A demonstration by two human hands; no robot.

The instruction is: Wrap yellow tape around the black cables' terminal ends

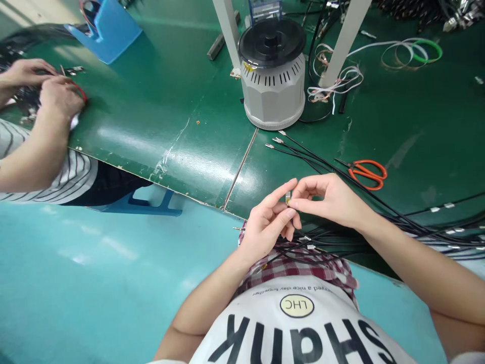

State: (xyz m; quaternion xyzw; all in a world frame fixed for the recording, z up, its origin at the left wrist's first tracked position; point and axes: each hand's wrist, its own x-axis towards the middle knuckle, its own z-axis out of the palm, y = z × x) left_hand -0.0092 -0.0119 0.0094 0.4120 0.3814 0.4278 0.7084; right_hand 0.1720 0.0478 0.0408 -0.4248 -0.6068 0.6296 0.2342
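My left hand (267,222) and my right hand (328,198) meet just above the near edge of the green table (159,121). Both pinch a small metal terminal (288,197) between fingertips; it sits at the end of a thin black wire. A bundle of black wires (341,242) with metal tips lies under and to the right of my hands, some draped over my lap. Three more black wires with terminals (278,140) fan out on the table just beyond my hands.
A grey round machine (273,86) with a black lid stands at the table's middle between two white posts. Orange scissors (367,173) lie to the right. Loose cable loops (411,51) lie at the back right. At the left, another person's hands (45,88) work on small parts; a blue bin (108,28) is behind.
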